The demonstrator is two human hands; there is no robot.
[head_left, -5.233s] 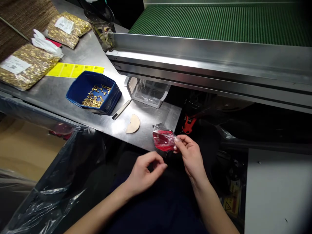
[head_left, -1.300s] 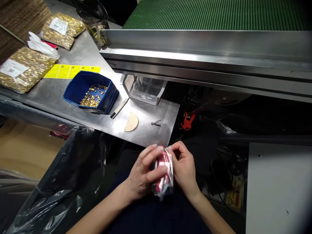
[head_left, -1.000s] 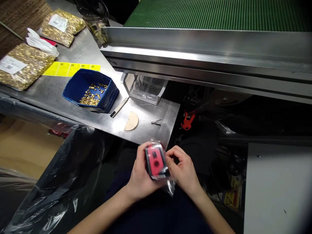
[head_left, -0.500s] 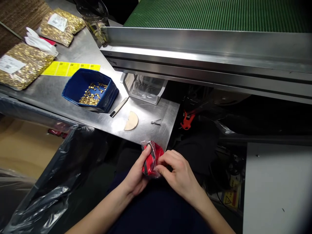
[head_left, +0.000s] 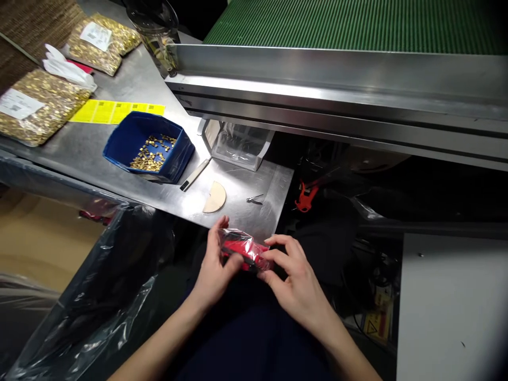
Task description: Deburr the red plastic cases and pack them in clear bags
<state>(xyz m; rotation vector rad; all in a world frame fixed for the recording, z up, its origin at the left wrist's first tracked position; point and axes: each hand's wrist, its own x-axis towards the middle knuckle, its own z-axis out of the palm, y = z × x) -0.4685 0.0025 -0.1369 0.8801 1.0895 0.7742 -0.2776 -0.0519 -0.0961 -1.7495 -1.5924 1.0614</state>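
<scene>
a: from the left, what can be counted on the metal table (head_left: pixel 238 182)?

b: two labelled clear bags (head_left: pixel 59 103) are seen, both filled with small gold-coloured pieces. one crumpled white item (head_left: pixel 65 70) is set between them. next, one yellow label strip (head_left: pixel 117 112) is partly covered by one blue bin (head_left: pixel 180 159), in which loose gold-coloured pieces (head_left: pixel 148 159) are spread, too many to be counted.

a: and further right?

b: one slim pale tool (head_left: pixel 195 174) is laid beside the bin, then one pale half-disc (head_left: pixel 215 197).

a: how are the hands placed?

b: the left end of one plastic-wrapped red-and-black item (head_left: pixel 244 248) is held by the left hand (head_left: pixel 212 270), thumb in front, fingers behind. the item is kept between both hands, by the table's near edge.

a: anything above it?

b: one clear-fronted tray (head_left: pixel 238 145) and one small metal tool (head_left: pixel 254 199) are seen there. the item's right end is pinched narrowly by the right hand (head_left: pixel 296 275). beyond the table, one orange object (head_left: pixel 306 197) is seen.
</scene>
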